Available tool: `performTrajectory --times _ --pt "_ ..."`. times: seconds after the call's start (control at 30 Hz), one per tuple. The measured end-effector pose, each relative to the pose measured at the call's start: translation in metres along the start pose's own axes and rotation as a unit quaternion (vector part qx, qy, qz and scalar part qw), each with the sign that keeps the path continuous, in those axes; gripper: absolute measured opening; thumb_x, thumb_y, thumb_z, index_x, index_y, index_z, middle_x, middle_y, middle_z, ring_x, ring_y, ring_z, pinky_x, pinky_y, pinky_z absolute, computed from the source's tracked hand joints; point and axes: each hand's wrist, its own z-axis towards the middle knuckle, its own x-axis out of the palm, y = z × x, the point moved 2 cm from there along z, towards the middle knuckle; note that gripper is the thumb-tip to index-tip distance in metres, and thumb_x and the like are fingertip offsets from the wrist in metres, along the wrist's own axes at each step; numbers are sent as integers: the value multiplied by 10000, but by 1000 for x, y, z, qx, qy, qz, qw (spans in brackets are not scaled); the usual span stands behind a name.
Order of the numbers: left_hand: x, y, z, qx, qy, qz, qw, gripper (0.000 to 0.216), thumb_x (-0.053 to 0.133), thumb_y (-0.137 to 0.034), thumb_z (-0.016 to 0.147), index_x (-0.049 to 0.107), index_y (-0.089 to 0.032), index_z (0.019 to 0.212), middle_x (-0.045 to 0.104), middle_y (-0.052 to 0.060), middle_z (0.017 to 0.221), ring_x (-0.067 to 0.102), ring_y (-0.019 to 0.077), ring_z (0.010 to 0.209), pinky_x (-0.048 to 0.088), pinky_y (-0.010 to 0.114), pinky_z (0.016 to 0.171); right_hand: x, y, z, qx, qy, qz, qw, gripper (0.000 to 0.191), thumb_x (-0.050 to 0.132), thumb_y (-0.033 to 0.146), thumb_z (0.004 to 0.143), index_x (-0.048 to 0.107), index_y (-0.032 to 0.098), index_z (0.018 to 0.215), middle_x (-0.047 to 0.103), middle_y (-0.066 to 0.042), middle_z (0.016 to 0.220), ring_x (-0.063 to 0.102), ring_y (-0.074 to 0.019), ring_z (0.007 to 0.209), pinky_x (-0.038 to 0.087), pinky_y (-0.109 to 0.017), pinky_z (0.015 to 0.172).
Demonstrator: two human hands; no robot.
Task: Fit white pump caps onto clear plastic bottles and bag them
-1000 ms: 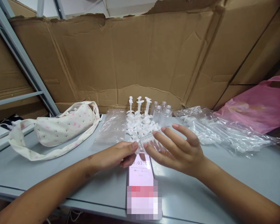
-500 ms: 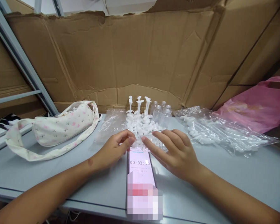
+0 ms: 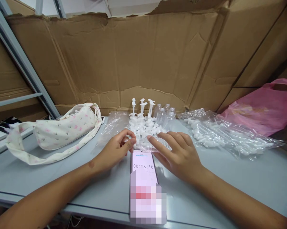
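My left hand (image 3: 117,149) and my right hand (image 3: 176,152) meet just beyond a phone (image 3: 143,168) that lies on the grey table (image 3: 229,178) and shows a timer. Between them lies a small clear plastic bottle (image 3: 155,145) on its side. My left fingers are curled and pinch at its left end, where a small white part seems to sit. My right fingers lie stretched over the bottle. Behind them is a heap of white caps (image 3: 145,128), three upright white pump heads (image 3: 142,108) and a few upright clear bottles (image 3: 164,116).
A cream flowered shoulder bag (image 3: 62,128) lies at the left. An empty clear bag (image 3: 114,125) lies beside the caps. Clear bags of white parts (image 3: 224,135) and a pink plastic bag (image 3: 265,108) are at the right. Cardboard (image 3: 145,57) walls the back.
Both hands moved away from me and down with the clear bottle, from above the phone to the table just past it. My right fingers lowered onto the bottle.
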Motion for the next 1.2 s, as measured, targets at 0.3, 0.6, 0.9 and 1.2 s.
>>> performTrajectory --times 0.3,0.6,0.9,1.2 --pt "-8 2 5 26 -51 45 997 321 431 -406 902 504 -174 694 548 -9 626 506 124 604 405 256 612 2 -6 0 36 26 -8 999 287 547 236 858 582 201 1141 667 -82 982 549 -237 901 332 -363 779" --pt "-21 3 13 66 -112 213 968 241 448 -395 896 555 -200 803 506 -36 623 430 122 560 320 240 533 -1 -75 1 266 21 -42 963 418 525 395 847 539 195 1213 614 -133 1128 506 -326 1058 320 -455 858" --pt "-8 11 36 97 -60 324 939 185 489 -295 855 641 -198 899 641 26 874 544 160 695 392 280 641 41 -150 -43 533 155 126 822 575 578 531 741 612 138 1160 630 -118 922 583 -265 833 424 -366 722" --pt "-1 17 38 81 -25 293 952 393 478 -255 871 506 -271 1264 672 13 1030 575 146 716 452 287 683 88 -155 -57 589 179 170 770 506 660 399 725 580 113 1135 663 -114 964 643 -215 750 468 -302 653"
